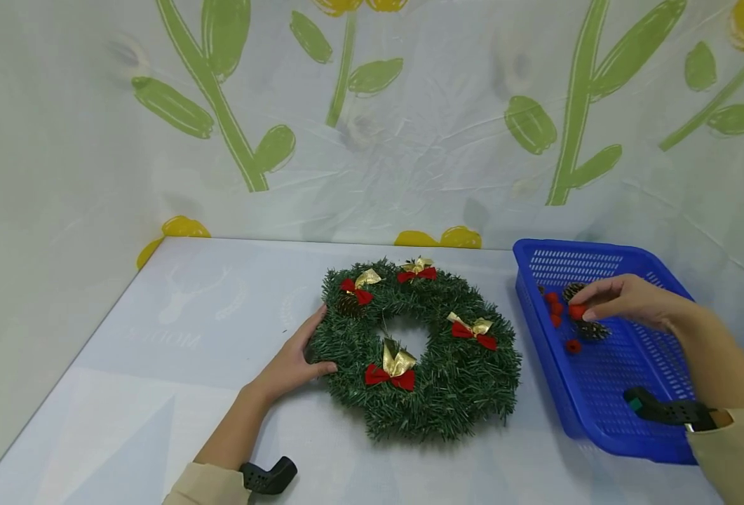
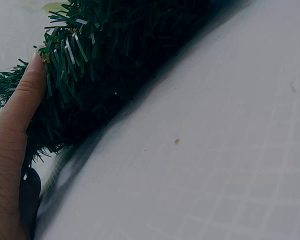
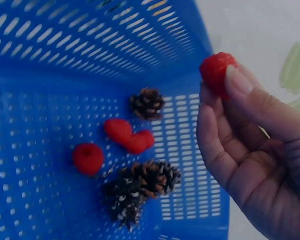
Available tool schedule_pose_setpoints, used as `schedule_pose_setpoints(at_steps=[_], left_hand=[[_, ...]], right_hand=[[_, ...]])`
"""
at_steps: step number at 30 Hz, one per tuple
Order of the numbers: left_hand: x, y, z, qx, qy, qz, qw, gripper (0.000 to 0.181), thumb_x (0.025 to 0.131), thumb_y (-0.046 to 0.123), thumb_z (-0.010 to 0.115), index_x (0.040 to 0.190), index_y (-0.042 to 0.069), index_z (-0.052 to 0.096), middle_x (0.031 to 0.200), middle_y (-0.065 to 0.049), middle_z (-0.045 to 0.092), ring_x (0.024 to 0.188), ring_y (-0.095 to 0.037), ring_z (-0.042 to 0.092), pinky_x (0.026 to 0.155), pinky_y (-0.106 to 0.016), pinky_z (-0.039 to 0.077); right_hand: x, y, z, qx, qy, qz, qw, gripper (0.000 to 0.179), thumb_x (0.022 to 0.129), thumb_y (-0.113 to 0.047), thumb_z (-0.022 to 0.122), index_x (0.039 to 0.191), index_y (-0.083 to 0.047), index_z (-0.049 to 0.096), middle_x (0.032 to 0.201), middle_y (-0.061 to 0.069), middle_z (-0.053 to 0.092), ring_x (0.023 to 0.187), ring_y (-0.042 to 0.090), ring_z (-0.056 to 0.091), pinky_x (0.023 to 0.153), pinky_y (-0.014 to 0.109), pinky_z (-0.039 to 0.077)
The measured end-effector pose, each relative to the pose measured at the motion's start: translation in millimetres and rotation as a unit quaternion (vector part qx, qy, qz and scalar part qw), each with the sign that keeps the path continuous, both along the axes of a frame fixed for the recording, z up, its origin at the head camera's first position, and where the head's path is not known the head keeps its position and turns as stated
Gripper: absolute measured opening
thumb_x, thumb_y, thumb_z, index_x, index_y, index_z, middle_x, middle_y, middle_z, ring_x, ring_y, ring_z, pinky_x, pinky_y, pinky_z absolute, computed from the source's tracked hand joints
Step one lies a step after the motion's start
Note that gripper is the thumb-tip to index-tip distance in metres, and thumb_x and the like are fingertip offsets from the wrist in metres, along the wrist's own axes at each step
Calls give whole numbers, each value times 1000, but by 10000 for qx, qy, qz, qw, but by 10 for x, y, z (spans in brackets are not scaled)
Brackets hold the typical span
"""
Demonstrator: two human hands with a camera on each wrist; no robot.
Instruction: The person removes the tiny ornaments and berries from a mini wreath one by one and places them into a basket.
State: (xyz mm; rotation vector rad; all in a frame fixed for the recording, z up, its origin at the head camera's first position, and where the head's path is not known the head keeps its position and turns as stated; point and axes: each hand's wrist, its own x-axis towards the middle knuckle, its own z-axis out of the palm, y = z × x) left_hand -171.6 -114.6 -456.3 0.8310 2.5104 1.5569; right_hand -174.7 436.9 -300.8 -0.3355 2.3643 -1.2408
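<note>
A green artificial Christmas wreath (image 1: 472,379) lies on the table, with several red bows (image 1: 389,376) and gold bows (image 1: 398,362) on it. My left hand (image 1: 292,365) holds its left edge, the thumb on the near side and the fingertips partly hidden by greenery. In the left wrist view the thumb lies against the needles. Over the blue basket (image 1: 573,414), my right hand (image 1: 639,301) pinches a bumpy red artificial berry (image 3: 218,73) between thumb and fingers. Below it in the basket are more red berries (image 3: 88,159) and several pine cones (image 3: 147,104).
The basket stands on the right of the white table (image 1: 220,337), close to the wreath. A pine cone (image 1: 349,304) sits under the wreath's upper left bow. Behind rises a pale wall cloth (image 1: 409,175) with printed green stems and yellow flowers.
</note>
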Motion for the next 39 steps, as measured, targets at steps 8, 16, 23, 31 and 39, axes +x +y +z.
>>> schedule_pose_setpoints(at_steps=[8, 16, 23, 31, 39], left_hand=[[-5, 5, -5, 31, -105, 34, 9999, 97, 80, 41, 74, 154, 25, 13, 159, -8, 12, 144, -35, 12, 111, -61, 18], [0, -8, -13, 4, -140, 53, 9999, 96, 81, 39, 74, 154, 26, 12, 159, -7, 12, 144, -35, 11, 111, -61, 19], [-4, 0, -24, 17, -119, 24, 9999, 97, 80, 39, 74, 154, 25, 12, 159, -8, 12, 144, -36, 12, 111, -61, 18], [-4, 10, -25, 45, -87, 4, 10000, 97, 80, 41, 74, 154, 24, 13, 159, -8, 13, 144, -36, 12, 111, -61, 18], [-5, 1, -16, 31, -29, 13, 10000, 98, 79, 43, 73, 154, 23, 13, 159, -9, 13, 144, -36, 12, 111, -61, 18]], right_hand=[[-77, -32, -141, 284, -109, -15, 9995, 19, 87, -2, 64, 105, -2, 71, 99, -10, 69, 92, 5, 62, 78, 18, 51], [-146, -67, -355, 82, -580, -11, 9983, 19, 85, -4, 67, 103, -5, 72, 98, -9, 68, 89, 6, 63, 78, 22, 53], [-165, -42, -488, 128, -934, -140, 9954, 17, 83, -6, 71, 95, -16, 74, 91, -7, 70, 85, 9, 65, 77, 22, 54], [-164, -38, -651, 149, -963, -101, 9952, 14, 81, -3, 71, 92, -12, 74, 85, -5, 71, 78, 10, 66, 75, 22, 54], [-166, -40, -714, 371, -862, -268, 9952, 17, 79, -4, 73, 95, 1, 72, 87, 0, 71, 80, 11, 66, 75, 22, 52]])
